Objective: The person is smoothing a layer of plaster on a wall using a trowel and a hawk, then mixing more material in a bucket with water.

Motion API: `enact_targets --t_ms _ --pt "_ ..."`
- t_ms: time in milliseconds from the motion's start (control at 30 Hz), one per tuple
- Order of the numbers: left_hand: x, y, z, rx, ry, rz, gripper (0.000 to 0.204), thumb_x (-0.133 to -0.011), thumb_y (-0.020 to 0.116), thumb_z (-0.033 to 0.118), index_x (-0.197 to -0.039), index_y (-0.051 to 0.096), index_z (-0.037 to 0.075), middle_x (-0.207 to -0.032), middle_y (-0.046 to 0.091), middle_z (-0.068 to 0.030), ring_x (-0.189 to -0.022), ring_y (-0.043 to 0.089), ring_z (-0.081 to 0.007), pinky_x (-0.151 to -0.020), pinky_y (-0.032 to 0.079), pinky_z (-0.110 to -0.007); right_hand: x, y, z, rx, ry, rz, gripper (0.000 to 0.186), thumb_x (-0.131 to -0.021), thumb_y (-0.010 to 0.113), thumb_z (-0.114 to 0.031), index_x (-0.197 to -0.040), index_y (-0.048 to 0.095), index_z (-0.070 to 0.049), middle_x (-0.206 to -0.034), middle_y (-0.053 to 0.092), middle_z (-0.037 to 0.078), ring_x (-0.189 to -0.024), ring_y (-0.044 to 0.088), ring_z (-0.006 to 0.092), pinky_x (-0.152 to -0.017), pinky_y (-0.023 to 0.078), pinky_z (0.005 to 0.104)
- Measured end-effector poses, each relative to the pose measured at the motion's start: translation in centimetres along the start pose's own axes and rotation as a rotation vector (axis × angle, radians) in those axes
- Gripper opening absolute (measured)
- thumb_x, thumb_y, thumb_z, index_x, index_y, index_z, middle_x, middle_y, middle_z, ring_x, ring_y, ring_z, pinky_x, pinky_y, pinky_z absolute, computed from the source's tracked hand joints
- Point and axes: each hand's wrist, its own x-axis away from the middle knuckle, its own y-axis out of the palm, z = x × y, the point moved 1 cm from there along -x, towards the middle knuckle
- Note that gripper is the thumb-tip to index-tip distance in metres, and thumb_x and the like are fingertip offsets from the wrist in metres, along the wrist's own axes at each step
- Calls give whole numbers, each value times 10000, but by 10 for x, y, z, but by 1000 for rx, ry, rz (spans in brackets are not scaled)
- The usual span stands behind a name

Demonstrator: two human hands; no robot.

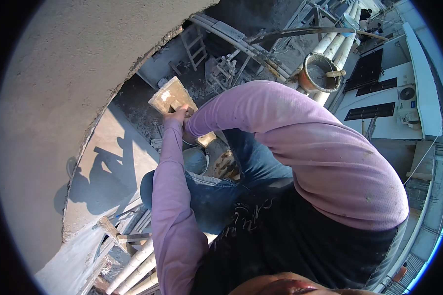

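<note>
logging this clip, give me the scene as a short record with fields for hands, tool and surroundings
left hand: closed on the board
right hand: beside the left, mostly hidden, grip unclear
board: tan, pale patch on its face
below: lower bucket, near the knees
upper right: upper bucket by pale poles, a wooden handle across its rim
left: grey wall, ragged edge
light: sunny, person's shadow at left

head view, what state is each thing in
tan rectangular board: tilted, held by the bare left hand
orange-brown round bucket: open, grey contents inside, pale handle across its rim
pale-rimmed round bucket: open, partly hidden, grey contents inside
grey wall surface: ragged-edged
pale round poles: side by side
</note>
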Motion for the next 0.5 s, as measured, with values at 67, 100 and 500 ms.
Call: enact_targets --t_ms 67,100,500 --pt "-14 -6 -8 180 25 15 555 -685 796 185 -1125 580 -77 -983 656 -152 -812 661 -257 -720 539 -402 8 -3 -13 119 -106 -51 371 -783 647 -283 -1100 636 -91 -1111 658 107 -1036 629 272 -854 512 367" --pt "-18 -12 -18 269 3 20 548 -671 793 171 -1117 581 -68 -978 648 -151 -823 657 -264 -722 537 -415 19 -9 -22 138 -167 -68 368 -784 644 -282 -1098 637 -91 -1110 659 107 -1034 629 271 -853 512 366" --pt "26 -9 25 265 42 1 465 -625 796 206 -964 674 -89 -938 691 -151 -810 678 -210 -736 528 -329 317 -47 81 -1124 992 640 150 -856 551 -86 -926 652 0 -699 619 62 -628 617 141 -604 511 273"
